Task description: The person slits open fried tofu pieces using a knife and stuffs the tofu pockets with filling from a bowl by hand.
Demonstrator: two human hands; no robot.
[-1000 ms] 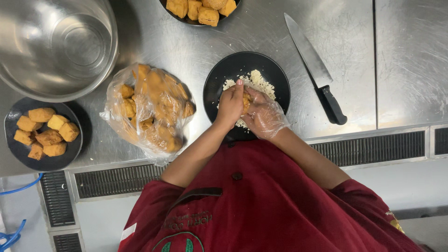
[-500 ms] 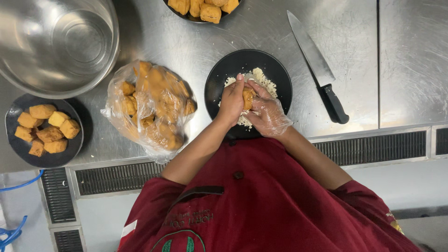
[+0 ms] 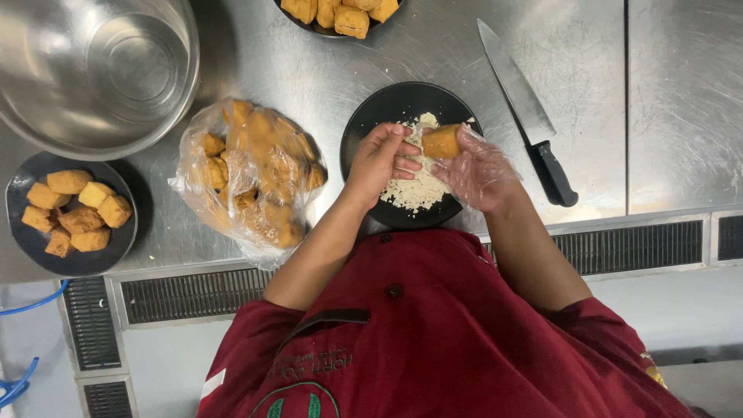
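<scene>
1. The right hand (image 3: 480, 166), in a thin clear plastic glove, is closed around one end of a golden-brown fried tofu puff (image 3: 441, 142). It holds the puff just above the black plate (image 3: 371, 116), near the plate's 1 o'clock edge.
2. The left hand (image 3: 379, 159) is bare. Its fingers are curled and their tips meet the puff's free end. I cannot tell whether they pinch the puff or only rest against it.
3. White crumbly filling (image 3: 414, 190) lies heaped on the plate from its centre towards 5 o'clock, directly under both hands.
4. Judging by its look, the puff is light, with a thin fried skin that is probably a little oily. It is likely soft and hollow-ish, so a hard squeeze would crush or tear it.
5. The safest hold seems to be on the long sides near one end, with flat fingertips, leaving the other end free.
6. The glove may slide on the greasy skin, so a broad, gentle grip would suit better than a pinch.
7. Seen from the plate on the steel counter (image 3: 309, 70):
   - A black-handled chef's knife (image 3: 526, 116) lies at 3 o'clock.
   - A clear bag of tofu puffs (image 3: 251, 174) sits at 9 o'clock.
   - A dark dish of puffs (image 3: 19, 232) lies farther out beyond the bag.
   - A large steel mixing bowl (image 3: 101, 70) is at 10 o'clock.
   - Another dish of puffs (image 3: 340, 11) is at 12 o'clock.
</scene>
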